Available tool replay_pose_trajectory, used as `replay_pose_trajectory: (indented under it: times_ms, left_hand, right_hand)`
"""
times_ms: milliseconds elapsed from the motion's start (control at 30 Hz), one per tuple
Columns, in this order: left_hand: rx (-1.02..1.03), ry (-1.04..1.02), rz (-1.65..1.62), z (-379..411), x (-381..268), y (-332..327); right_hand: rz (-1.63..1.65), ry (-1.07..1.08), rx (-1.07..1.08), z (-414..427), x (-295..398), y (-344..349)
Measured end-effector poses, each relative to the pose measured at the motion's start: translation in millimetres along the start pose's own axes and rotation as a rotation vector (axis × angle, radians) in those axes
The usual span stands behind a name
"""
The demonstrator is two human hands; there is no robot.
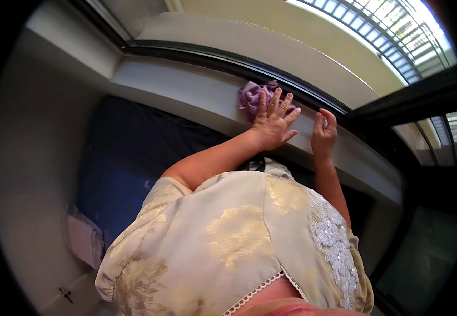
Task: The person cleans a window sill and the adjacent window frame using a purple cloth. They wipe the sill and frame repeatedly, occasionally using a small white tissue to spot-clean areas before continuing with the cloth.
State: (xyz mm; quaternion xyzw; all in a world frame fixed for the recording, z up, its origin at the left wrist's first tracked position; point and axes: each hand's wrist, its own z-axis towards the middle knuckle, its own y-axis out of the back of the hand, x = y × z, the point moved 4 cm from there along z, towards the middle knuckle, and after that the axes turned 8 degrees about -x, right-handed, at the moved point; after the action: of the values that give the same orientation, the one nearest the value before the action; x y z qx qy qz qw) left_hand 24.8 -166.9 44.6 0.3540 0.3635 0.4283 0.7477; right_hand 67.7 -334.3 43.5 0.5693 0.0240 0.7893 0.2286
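A crumpled purple cloth (251,97) lies on the pale window sill (181,85), against the dark window frame. My left hand (274,124) is spread over the right part of the cloth, palm down and fingers apart, hiding some of it. To the right of the cloth, my right hand (325,132) is raised over the sill with its fingers bent and thumb close to the index finger. A small pale spot shows between those fingertips; whether it is a nail or something held is unclear.
The dark sliding window track (228,61) runs along the sill's outer side. Beyond it are a pale outer ledge (252,39) and a metal grille (406,35). A dark window sash (406,94) stands at right. Below the sill lies a dark blue sheet (129,146), with folded pink fabric (84,237) beside it.
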Motion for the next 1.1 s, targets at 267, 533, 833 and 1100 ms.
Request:
replay_pose_trajectory:
  times_ms: [267, 533, 833, 1100]
  left_hand:
    - [-0.026, 0.062, 0.22, -28.9, 56.5, -4.7]
    - [-0.095, 0.297, 0.382, -65.9, 203.5, 60.6]
    - [-0.174, 0.288, 0.448, -90.5, 258.7, 98.2]
    - [-0.313, 0.351, 0.549, -109.7, 334.4, 121.1]
  right_hand:
    - [-0.35, 0.476, 0.107, -17.0, -11.5, 8.6]
    - [-0.271, 0.457, 0.123, -18.3, -16.7, 8.5]
    - [-0.339, 0.378, 0.15, -11.1, -28.0, 20.6]
    - [-0.501, 0.422, 0.129, 10.2, -59.5, 47.6]
